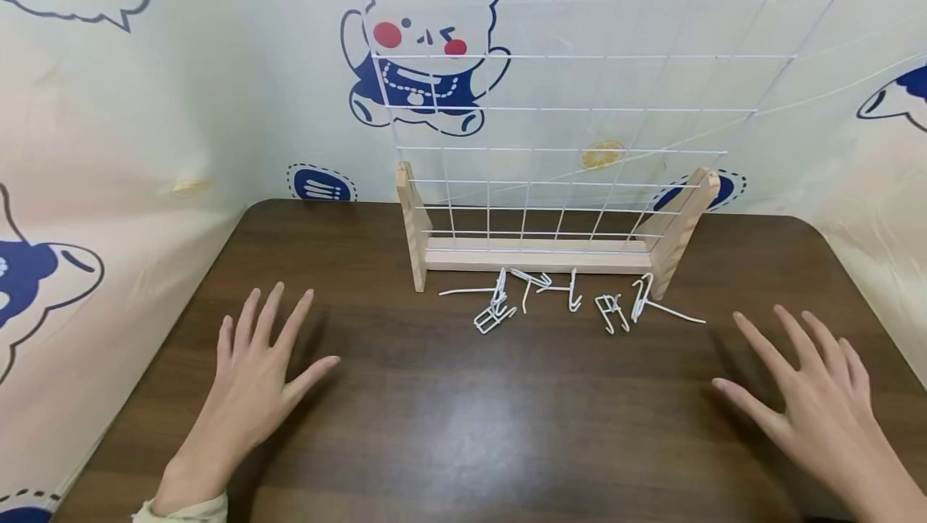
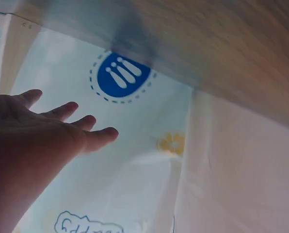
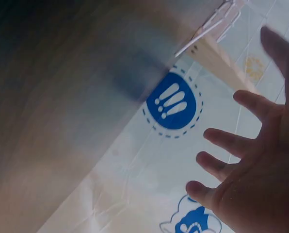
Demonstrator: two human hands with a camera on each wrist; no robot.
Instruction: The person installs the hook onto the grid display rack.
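A white wire grid panel (image 1: 579, 105) stands upright in a wooden stand (image 1: 536, 256) at the back of the dark wooden table (image 1: 449, 418). Several white wire hooks (image 1: 572, 302) lie scattered on the table in front of the stand. My left hand (image 1: 264, 358) hovers flat over the table's left part, fingers spread, holding nothing. On the right, my right hand (image 1: 804, 382) is spread the same way and is empty. In the left wrist view my left hand (image 2: 42, 141) shows straight fingers. The right hand (image 3: 246, 165) shows spread fingers in the right wrist view.
Patterned cloth with blue cartoon prints (image 1: 420, 64) covers the walls behind and beside the table. The stand's wooden end post (image 3: 217, 56) and some hooks (image 3: 222, 17) show in the right wrist view.
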